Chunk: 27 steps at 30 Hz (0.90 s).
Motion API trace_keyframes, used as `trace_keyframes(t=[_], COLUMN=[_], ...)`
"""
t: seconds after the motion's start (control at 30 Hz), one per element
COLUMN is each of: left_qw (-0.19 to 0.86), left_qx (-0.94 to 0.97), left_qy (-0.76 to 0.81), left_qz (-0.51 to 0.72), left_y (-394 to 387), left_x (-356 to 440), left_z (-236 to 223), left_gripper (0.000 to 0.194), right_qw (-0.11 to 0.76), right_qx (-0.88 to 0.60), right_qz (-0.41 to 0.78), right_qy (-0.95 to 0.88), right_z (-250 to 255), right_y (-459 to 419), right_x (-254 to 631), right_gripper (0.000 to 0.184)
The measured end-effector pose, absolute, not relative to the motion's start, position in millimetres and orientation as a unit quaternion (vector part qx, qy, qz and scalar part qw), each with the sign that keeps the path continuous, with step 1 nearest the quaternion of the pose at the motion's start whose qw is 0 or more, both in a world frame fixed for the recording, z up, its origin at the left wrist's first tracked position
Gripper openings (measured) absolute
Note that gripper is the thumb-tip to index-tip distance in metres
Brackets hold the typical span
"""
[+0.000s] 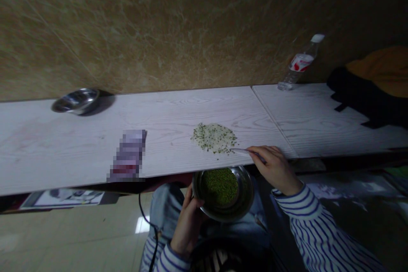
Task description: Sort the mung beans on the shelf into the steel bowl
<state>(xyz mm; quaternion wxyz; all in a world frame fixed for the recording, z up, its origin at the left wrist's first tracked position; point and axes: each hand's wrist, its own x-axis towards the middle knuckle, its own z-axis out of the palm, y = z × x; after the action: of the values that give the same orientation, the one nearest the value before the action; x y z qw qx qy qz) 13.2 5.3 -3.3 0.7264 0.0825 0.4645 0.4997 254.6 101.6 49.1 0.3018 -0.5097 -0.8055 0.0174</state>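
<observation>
My left hand grips the left rim of a steel bowl, held over my lap just below the counter's front edge. Inside the bowl lie many small green beans, likely mung beans. My right hand is closed around the handle of a thin metal utensil; its tip touches the near right side of a flat pile. White grains and green beans are mixed in that pile on the white counter. The utensil's head is too small to make out.
A second steel bowl stands tilted-looking at the back left of the counter. A blurred-out flat object lies near the front edge. At the back right are a clear plastic bottle and a dark and orange cloth item. A wall rises behind.
</observation>
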Motion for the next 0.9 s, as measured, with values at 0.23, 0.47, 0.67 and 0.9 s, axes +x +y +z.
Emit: trace_keyframes(t=[0.23,0.47,0.67,0.9], left_qw=[0.728,0.718,0.715,0.717], left_qx=[0.081,0.087,0.086,0.08], left_qy=[0.461,0.484,0.481,0.481], left_qz=[0.501,0.492,0.5,0.497], left_y=[5,5,3,5], left_x=[14,17,15,18], left_z=[-4,-4,-5,0], left_gripper=[0.057,0.06,0.064,0.062], right_qw=[0.315,0.308,0.313,0.305], right_qx=[-0.507,-0.507,-0.501,-0.497], right_qz=[0.012,0.026,0.024,0.038], right_qy=[-0.803,-0.805,-0.806,-0.812], right_z=[50,50,50,50], right_y=[95,92,92,89], right_x=[259,257,256,252], right_gripper=[0.015,0.015,0.015,0.015])
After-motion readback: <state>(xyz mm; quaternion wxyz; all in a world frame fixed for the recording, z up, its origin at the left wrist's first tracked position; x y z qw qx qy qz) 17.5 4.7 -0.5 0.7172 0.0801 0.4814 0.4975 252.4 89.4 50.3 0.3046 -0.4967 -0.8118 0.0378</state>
